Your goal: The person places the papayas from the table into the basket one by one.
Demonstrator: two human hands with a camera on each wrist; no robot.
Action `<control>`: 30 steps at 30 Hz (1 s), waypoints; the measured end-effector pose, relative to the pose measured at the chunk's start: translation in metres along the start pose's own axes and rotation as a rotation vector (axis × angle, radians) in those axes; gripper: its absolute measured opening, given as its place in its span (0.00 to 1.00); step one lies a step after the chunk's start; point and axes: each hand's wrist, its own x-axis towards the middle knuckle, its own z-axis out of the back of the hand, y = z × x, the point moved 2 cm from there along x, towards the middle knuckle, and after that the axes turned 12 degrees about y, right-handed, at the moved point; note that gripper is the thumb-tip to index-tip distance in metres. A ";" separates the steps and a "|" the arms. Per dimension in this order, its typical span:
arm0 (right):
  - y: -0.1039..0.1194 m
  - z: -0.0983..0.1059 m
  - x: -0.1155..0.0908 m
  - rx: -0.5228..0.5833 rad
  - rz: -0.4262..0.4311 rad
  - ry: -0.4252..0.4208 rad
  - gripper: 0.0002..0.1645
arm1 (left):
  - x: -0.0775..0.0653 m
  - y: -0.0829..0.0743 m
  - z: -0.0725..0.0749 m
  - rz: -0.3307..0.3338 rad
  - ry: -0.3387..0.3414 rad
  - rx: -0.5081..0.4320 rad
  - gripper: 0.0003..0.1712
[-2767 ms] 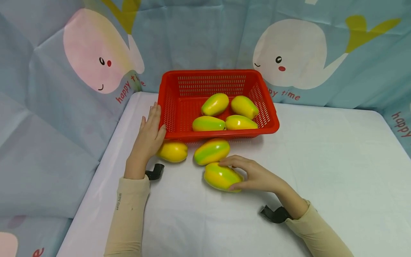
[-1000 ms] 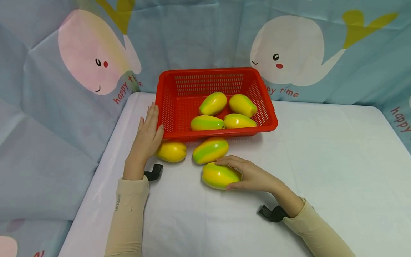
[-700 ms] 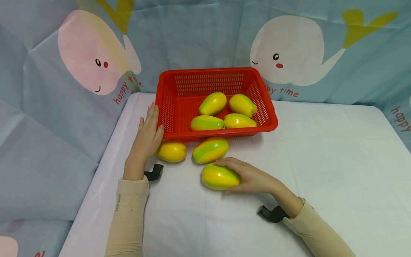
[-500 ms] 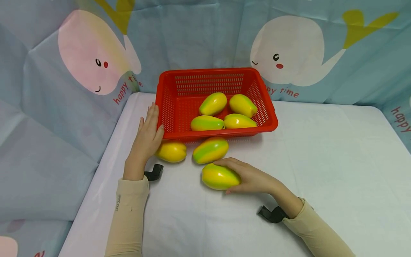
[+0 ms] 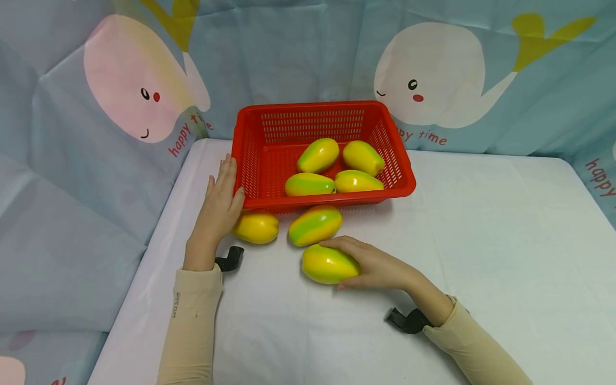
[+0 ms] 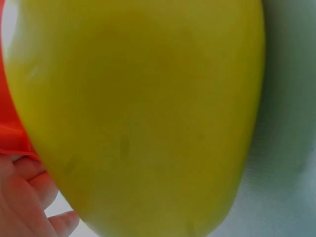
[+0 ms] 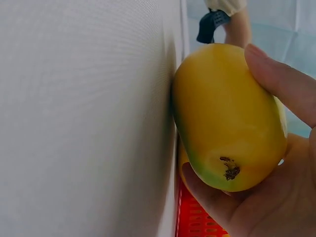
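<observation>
In the head view my right hand curls round one end of a yellow-green papaya on the white cloth. The right wrist view shows thumb and fingers on opposite sides of that papaya, its dark stem scar facing the camera. My left hand lies with straight fingers along the left rim of a red plastic basket. Under its wrist side sits a yellow papaya, which fills most of the left wrist view. A striped papaya lies between the held one and the basket.
Several papayas lie inside the basket, toward its right half. Behind the table hangs a blue curtain with whale prints. A black wrist mount juts from the right wrist, another black mount from the left.
My right fingers and thumb have shifted slightly on the papaya, the thumb now a little lower along its near side. The left hand stays at the basket; the view has drifted slightly.
</observation>
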 end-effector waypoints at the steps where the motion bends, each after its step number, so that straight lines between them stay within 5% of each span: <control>1: 0.000 0.000 0.000 0.001 -0.004 0.004 0.48 | 0.000 0.000 0.000 0.001 0.000 0.000 0.37; 30: -0.005 -0.005 0.002 0.020 -0.038 0.048 0.50 | 0.001 0.000 -0.001 -0.005 0.003 -0.003 0.36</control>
